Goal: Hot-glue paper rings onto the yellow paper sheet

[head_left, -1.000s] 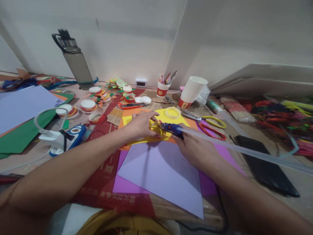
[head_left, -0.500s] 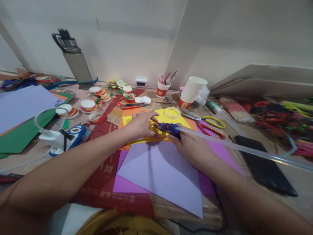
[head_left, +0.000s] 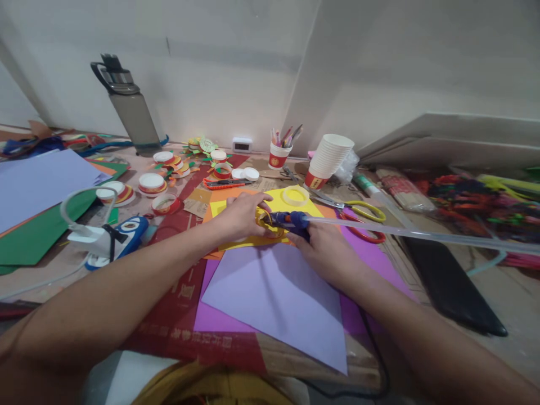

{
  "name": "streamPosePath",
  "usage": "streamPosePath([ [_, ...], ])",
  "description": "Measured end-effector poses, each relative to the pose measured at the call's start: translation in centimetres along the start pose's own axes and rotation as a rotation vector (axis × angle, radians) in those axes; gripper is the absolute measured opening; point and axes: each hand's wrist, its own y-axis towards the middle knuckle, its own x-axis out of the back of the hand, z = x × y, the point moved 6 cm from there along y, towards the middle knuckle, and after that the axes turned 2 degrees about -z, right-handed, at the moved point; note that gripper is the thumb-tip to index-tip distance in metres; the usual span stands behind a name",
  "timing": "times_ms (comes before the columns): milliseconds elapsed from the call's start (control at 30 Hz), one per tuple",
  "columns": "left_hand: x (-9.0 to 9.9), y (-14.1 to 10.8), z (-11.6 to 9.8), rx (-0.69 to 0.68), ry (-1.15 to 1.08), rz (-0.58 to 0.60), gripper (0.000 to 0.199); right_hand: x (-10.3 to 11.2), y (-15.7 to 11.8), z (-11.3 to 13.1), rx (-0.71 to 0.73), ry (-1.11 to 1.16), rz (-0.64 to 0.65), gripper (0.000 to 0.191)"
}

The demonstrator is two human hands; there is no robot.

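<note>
My left hand [head_left: 244,215] is closed around a small yellow paper piece [head_left: 274,229], partly hidden by the fingers. My right hand [head_left: 324,244] grips a blue hot glue gun [head_left: 298,220], its nozzle turned left against or very near the yellow piece. A long clear glue stick [head_left: 400,230] runs out of the gun's back toward the right. Under the hands lie yellow paper [head_left: 236,241], orange paper [head_left: 215,198] and a lavender sheet [head_left: 274,298] over a purple one [head_left: 211,320]. A pale ring [head_left: 296,196] rests on the yellow paper just beyond the hands.
Scissors with yellow handles [head_left: 365,210], red-handled scissors [head_left: 363,229] and a black flat case [head_left: 451,287] lie right. Stacked paper cups [head_left: 331,157], a cup of pens [head_left: 279,154] and a bottle [head_left: 135,118] stand behind. A power strip [head_left: 120,239] sits left.
The glue stick's far end has swung upward as the gun turned slightly. Both hands stay at nearly the same place, and the view has shifted a little.
</note>
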Motion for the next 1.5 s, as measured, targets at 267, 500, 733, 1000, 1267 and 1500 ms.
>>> streamPosePath([
  [267, 0.1, 0.0, -0.1, -0.013, -0.002, -0.01, 0.08, 0.7, 0.1, -1.1, -0.092, 0.194, 0.018, 0.026],
  [500, 0.3, -0.3, -0.5, -0.101, 0.047, 0.0, 0.074, 2.0, 0.1, -1.8, -0.144, 0.121, -0.024, 0.028],
  [733, 1.9, -0.1, -0.2, -0.077, 0.039, 0.051, 0.069, 2.2, 0.0, -1.6, -0.168, 0.092, -0.013, 0.027],
  [1000, 3.5, 2.0, 2.8, 0.067, 0.152, -0.035, 0.029, 2.9, -0.2, -1.3, -0.149, 0.071, -0.034, 0.024],
  [1267, 2.0, 3.6, 2.7, 0.118, 0.344, 0.176, 0.047, 4.0, -0.4, -0.9, -0.099, 0.12, -0.083, 0.019],
  [1500, 1.8, 5.6, 3.5, 0.148, 0.451, 0.301, 0.065, 3.7, 0.0, -1.0, -0.051, 0.095, -0.113, 0.019],
])
